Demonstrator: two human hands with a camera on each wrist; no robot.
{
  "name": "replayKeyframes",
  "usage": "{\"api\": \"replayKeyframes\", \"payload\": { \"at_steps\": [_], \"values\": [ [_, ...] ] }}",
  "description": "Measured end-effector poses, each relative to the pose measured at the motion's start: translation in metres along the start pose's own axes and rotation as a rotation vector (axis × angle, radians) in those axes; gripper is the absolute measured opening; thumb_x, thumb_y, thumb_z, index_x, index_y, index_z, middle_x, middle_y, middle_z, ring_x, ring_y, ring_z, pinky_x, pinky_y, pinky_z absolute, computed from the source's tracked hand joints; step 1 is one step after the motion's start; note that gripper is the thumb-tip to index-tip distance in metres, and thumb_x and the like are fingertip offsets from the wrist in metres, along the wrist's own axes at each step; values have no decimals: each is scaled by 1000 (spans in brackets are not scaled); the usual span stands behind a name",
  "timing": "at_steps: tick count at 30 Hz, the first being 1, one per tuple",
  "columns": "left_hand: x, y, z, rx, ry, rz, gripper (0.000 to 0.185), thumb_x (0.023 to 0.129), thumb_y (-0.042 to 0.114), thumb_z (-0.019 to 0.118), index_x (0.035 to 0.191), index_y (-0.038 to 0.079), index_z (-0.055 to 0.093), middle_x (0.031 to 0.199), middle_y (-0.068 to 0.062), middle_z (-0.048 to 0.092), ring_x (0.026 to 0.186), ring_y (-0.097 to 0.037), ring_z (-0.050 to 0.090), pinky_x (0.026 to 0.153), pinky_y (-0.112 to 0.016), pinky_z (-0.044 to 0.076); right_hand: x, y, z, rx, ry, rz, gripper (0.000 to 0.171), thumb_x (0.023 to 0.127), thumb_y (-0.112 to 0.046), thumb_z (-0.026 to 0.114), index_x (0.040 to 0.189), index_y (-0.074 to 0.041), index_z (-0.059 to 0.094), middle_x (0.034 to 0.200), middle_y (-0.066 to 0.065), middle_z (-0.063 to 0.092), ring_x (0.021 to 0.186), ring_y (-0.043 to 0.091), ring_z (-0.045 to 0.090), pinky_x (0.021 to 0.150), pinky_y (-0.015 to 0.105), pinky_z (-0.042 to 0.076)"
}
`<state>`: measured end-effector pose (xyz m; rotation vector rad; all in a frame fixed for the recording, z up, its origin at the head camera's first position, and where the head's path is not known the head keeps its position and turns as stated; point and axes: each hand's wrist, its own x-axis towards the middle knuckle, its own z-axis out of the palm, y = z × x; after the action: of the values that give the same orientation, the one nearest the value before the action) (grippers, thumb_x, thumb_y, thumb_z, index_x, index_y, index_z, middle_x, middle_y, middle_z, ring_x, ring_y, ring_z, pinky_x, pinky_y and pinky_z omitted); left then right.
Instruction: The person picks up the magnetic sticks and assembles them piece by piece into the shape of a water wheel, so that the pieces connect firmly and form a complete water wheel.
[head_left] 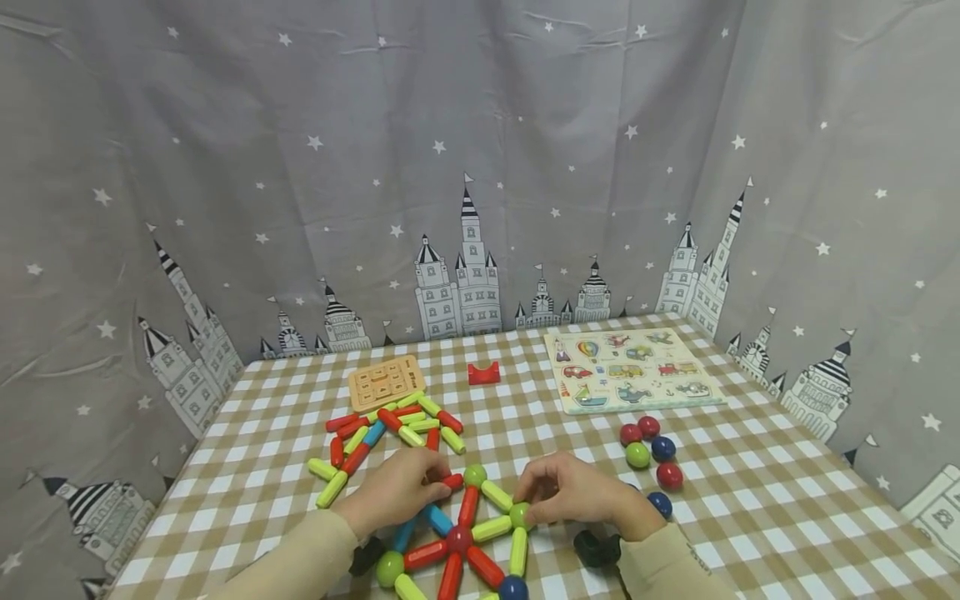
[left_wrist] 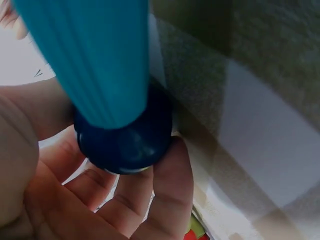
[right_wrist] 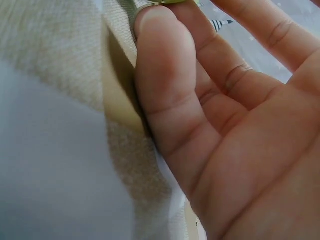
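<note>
on checked tablecloth (head_left: 750, 517) – left hand (head_left: 397, 492), right hand (head_left: 573, 492) fingers pinching stick-and-ball wheel (head_left: 461, 537); starry curtain (head_left: 480, 125) behind.

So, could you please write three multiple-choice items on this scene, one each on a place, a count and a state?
1. Where is the red arch block?
A. Between the tan board and the picture puzzle
B. Among the loose balls
C. On the puzzle

2. How many loose balls lie beside the right hand?
A. Two
B. Six
C. Ten

3. What is the left hand doing?
A. Lying flat
B. Pinching a red stick
C. Raised high

Answers: 1 A, it stands between them at the far side; 2 B, six show; 3 B, fingertips close on the stick's end.
</note>
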<state>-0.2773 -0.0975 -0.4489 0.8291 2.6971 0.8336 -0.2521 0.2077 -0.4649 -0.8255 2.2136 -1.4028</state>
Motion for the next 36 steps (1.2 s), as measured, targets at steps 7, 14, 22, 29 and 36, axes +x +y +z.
{"api": "replayKeyframes", "payload": {
  "at_steps": [7, 14, 22, 29, 36],
  "values": [
    [-3, 2, -1, -3, -3, 32, 4, 95, 14, 75, 96, 15, 71, 86, 8, 67, 81, -10, 59, 70, -30, 49, 0, -1, 0, -19, 4, -7, 16, 87, -8, 79, 102, -8, 74, 92, 7, 74, 77, 10, 64, 64, 19, 49],
    [-5, 3, 1, -6, 23, 4, 8, 95, 14, 75, 99, 14, 67, 89, 7, 65, 83, -11, 59, 71, -30, 50, 1, -1, 0, -30, 4, -7, 16, 86, -7, 79, 101, -9, 74, 93, 10, 74, 77, 10, 64, 65, 19, 49],
    [-6, 1, 3, -16, 18, -8, 7, 96, 20, 74, 100, 18, 68, 90, 8, 65, 81, -11, 59, 69, -30, 49, 2, -2, 1, -28, -3, 2, 16, 87, -7, 78, 103, -9, 74, 94, 6, 73, 78, 10, 63, 67, 20, 49],
    [-28, -10, -3, -63, 94, -108, 23, 98, 27, 72, 118, 16, 71, 105, 6, 71, 95, -11, 64, 82, -37, 55, 5, -5, 7, -28, -18, 12, 17, 88, -12, 78, 104, -11, 73, 95, 2, 72, 79, 12, 64, 68, 21, 50],
    [-68, -12, -16, 149, 323, -322, 28, 95, 15, 73, 121, 8, 67, 107, -7, 68, 90, -18, 64, 77, -43, 56, 1, -6, 5, -72, 9, 28, 18, 86, -16, 81, 102, -13, 73, 91, -1, 70, 77, 11, 63, 67, 22, 49]
  ]
}}
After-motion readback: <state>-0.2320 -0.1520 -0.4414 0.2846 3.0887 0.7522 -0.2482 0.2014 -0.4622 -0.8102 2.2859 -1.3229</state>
